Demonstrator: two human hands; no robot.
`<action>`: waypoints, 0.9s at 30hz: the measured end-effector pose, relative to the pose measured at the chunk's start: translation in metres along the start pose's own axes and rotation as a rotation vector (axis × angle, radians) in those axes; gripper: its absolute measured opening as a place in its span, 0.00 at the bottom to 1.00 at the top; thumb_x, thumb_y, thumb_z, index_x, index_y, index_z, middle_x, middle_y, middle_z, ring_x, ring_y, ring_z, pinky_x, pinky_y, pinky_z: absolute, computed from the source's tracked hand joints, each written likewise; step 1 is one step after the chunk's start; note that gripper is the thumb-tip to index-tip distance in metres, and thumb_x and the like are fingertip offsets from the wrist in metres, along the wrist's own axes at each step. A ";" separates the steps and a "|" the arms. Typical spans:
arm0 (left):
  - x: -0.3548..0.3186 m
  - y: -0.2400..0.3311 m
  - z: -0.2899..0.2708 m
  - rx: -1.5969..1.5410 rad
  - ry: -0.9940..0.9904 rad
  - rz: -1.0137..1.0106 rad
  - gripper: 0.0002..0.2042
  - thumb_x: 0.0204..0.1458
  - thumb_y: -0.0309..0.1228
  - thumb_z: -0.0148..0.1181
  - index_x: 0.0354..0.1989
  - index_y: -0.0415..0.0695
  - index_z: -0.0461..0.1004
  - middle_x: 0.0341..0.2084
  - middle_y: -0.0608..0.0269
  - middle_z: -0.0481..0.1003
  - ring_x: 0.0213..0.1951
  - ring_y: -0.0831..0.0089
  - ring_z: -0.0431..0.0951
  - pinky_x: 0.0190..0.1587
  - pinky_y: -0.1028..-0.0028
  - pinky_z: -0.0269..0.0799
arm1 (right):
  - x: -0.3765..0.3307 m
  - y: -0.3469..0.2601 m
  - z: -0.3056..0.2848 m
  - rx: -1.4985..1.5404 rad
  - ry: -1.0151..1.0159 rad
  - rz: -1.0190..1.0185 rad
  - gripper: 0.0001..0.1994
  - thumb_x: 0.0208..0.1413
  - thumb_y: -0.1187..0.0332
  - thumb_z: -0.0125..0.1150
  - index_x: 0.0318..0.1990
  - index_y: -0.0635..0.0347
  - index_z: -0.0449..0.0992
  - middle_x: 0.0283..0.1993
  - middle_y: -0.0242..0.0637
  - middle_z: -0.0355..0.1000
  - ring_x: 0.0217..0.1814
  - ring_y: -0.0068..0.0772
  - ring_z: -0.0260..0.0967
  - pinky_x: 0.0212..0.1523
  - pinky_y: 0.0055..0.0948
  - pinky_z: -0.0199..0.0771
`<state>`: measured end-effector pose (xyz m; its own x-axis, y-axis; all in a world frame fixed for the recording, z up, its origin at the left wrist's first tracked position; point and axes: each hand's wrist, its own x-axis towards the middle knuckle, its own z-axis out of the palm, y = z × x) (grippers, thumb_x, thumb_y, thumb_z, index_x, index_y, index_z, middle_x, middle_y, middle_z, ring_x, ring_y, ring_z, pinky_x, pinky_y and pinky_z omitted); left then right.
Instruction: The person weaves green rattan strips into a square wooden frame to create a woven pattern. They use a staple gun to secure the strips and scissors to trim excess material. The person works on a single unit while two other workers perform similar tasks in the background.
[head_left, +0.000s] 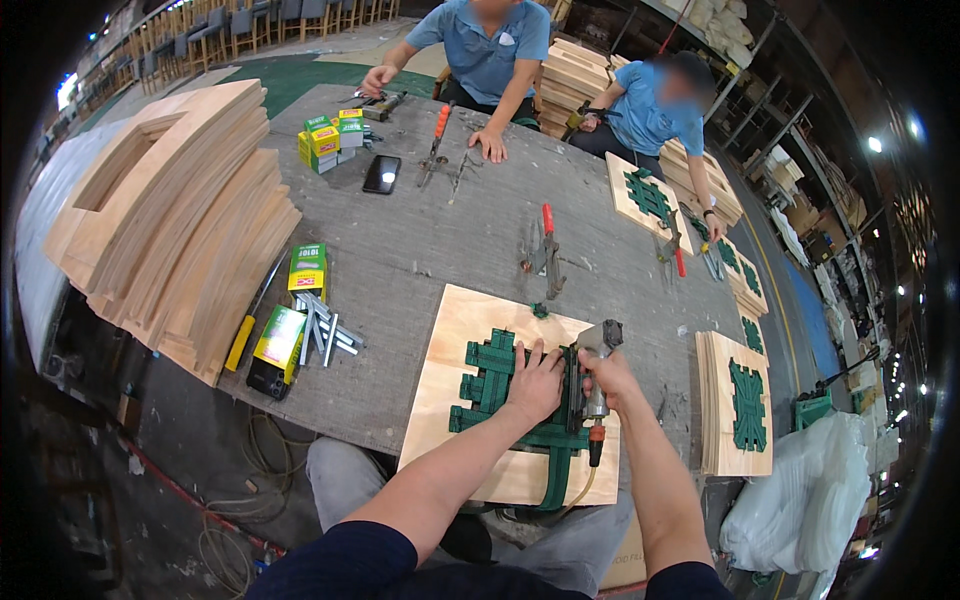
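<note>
A square plywood panel point(447, 318) lies in front of me, partly over my lap, with woven strips of green elastic webbing point(490, 375) across its middle. My left hand point(536, 384) rests on the webbing, fingers stretched out and pressing down. Beside it, my right hand point(612, 378) is closed around a pneumatic staple gun point(600, 340), whose hose point(583, 490) runs down at the panel's near edge. The gun's nose is hidden behind its body and my hands, so contact with the webbing cannot be made out. One webbing strip point(558, 475) hangs toward the near edge.
Curved plywood pieces point(215, 215) are stacked at left. Staple boxes point(280, 337), loose staple strips point(325, 332), a phone point(381, 174) and a red-handled tool point(548, 225) lie on the grey table point(440, 240). Webbed panels point(712, 385) stand at right. Two co-workers sit across.
</note>
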<state>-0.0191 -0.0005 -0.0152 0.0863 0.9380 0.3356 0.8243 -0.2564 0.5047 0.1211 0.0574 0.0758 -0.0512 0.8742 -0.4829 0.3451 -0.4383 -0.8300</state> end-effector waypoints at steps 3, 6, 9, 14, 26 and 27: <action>-0.001 -0.004 0.000 -0.031 0.025 -0.013 0.17 0.60 0.34 0.57 0.56 0.42 0.78 0.61 0.56 0.70 0.70 0.49 0.60 0.73 0.38 0.43 | -0.001 -0.001 0.006 -0.020 -0.003 -0.006 0.08 0.63 0.64 0.66 0.41 0.56 0.75 0.30 0.29 0.72 0.19 0.23 0.66 0.18 0.30 0.69; 0.000 -0.007 0.001 -0.040 0.049 -0.016 0.16 0.58 0.33 0.57 0.53 0.41 0.79 0.58 0.53 0.71 0.70 0.49 0.61 0.74 0.39 0.44 | -0.002 -0.005 0.012 -0.030 -0.020 -0.010 0.08 0.63 0.63 0.67 0.41 0.55 0.75 0.30 0.29 0.72 0.19 0.23 0.65 0.18 0.30 0.69; 0.000 -0.005 0.002 -0.054 0.032 -0.021 0.16 0.57 0.32 0.58 0.51 0.41 0.79 0.57 0.53 0.71 0.69 0.49 0.62 0.74 0.40 0.44 | 0.000 -0.005 0.011 -0.033 -0.024 0.005 0.08 0.63 0.64 0.67 0.42 0.55 0.75 0.30 0.29 0.72 0.19 0.23 0.65 0.18 0.30 0.68; -0.001 -0.010 0.002 -0.086 0.062 -0.032 0.15 0.55 0.30 0.58 0.51 0.40 0.79 0.57 0.52 0.71 0.69 0.50 0.62 0.75 0.41 0.44 | -0.003 -0.006 0.015 -0.064 -0.037 -0.002 0.08 0.62 0.65 0.67 0.43 0.55 0.75 0.30 0.29 0.72 0.19 0.23 0.65 0.18 0.30 0.67; 0.000 -0.003 0.002 -0.132 0.043 -0.033 0.16 0.53 0.28 0.61 0.50 0.38 0.79 0.57 0.52 0.71 0.69 0.51 0.63 0.75 0.44 0.44 | -0.005 0.006 -0.002 -0.038 0.033 0.014 0.07 0.63 0.65 0.67 0.39 0.56 0.75 0.28 0.29 0.70 0.19 0.23 0.64 0.17 0.30 0.67; 0.000 -0.005 0.002 -0.149 0.056 -0.031 0.15 0.54 0.28 0.60 0.49 0.38 0.79 0.56 0.51 0.72 0.68 0.50 0.63 0.75 0.43 0.44 | -0.005 0.004 0.000 -0.053 0.047 0.019 0.07 0.63 0.65 0.66 0.39 0.56 0.75 0.28 0.29 0.70 0.19 0.23 0.64 0.17 0.31 0.67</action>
<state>-0.0216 0.0015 -0.0194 0.0272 0.9328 0.3595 0.7335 -0.2629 0.6267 0.1228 0.0512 0.0744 -0.0006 0.8750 -0.4842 0.3950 -0.4446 -0.8039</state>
